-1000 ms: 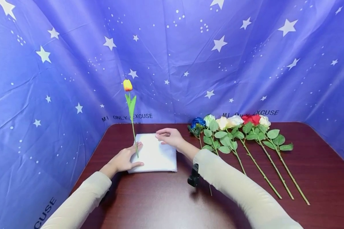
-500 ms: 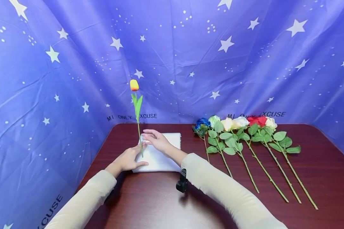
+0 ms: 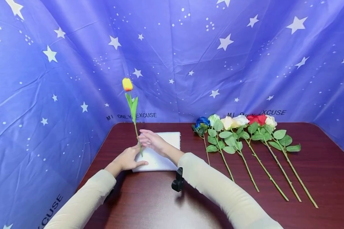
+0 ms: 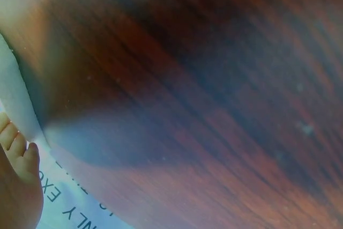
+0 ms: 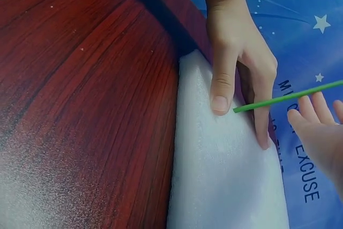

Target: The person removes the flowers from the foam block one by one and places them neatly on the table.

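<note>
A yellow-and-red tulip (image 3: 127, 84) on a thin green stem leans left in the head view, its lower end at a white foam block (image 3: 163, 160). My left hand (image 3: 128, 159) rests on the block's left side, thumb and fingers spread around the stem's foot. Across the block reaches my right hand (image 3: 154, 142), fingers nearly straight, fingertips against the stem. In the right wrist view the green stem (image 5: 289, 98) lies along those fingertips and its end meets the foam. The left wrist view shows mostly tabletop, with part of a hand at its left edge.
Several artificial roses lie in a row at the right: a blue rose (image 3: 202, 122), pale ones and a red rose (image 3: 256, 120), stems toward the front. They rest on a dark red wooden table (image 3: 149, 197). A blue star-patterned cloth (image 3: 172, 57) hangs behind and at the sides.
My right hand has moved left from over the block to the stem. Over the last half second the tulip has tilted to the left. My left hand has stayed on the block.
</note>
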A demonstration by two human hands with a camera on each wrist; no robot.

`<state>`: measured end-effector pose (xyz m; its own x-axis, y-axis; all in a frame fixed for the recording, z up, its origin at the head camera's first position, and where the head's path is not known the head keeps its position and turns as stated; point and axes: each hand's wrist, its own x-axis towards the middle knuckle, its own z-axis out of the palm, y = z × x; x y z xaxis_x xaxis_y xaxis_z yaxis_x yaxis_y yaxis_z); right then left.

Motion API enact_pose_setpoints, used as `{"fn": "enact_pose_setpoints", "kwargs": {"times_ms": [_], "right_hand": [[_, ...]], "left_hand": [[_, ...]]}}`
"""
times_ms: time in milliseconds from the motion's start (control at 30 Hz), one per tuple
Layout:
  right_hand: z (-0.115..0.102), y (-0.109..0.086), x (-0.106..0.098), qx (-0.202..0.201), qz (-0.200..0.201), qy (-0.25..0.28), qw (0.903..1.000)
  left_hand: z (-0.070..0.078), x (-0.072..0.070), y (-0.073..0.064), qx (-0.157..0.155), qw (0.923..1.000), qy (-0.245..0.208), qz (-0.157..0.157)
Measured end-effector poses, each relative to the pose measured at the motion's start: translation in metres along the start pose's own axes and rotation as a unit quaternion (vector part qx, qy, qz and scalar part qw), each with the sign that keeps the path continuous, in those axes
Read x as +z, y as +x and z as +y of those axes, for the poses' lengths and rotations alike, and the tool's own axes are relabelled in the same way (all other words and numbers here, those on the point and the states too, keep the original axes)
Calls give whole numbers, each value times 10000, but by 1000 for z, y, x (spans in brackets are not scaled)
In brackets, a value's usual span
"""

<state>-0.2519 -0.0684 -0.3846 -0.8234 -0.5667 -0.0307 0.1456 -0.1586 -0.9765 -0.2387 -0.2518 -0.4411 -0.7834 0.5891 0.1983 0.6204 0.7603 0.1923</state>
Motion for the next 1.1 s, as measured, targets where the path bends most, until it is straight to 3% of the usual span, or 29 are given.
{"fn": "enact_pose_setpoints", "kwargs": {"times_ms": [267,400,500,600,1100], "right_hand": [[0,-7,8,-174,-41,-760,9969],[2,-11,11,-461,-127,-1649,9851],[4,-13,12,-746,-243,-2026,9761],[4,-16,14,-939,-311,-2006,9747],[3,-21,6,-1172,25,-2087,9709]], "left_hand": [[1,1,-2,-89,9999,-65,16],[1,1,-3,-255,9996,-68,-12],[1,1,-3,-315,9995,-20,-14],[0,2,-4,-293,9996,2,5],[1,2,-3,-150,9998,52,81]]}}
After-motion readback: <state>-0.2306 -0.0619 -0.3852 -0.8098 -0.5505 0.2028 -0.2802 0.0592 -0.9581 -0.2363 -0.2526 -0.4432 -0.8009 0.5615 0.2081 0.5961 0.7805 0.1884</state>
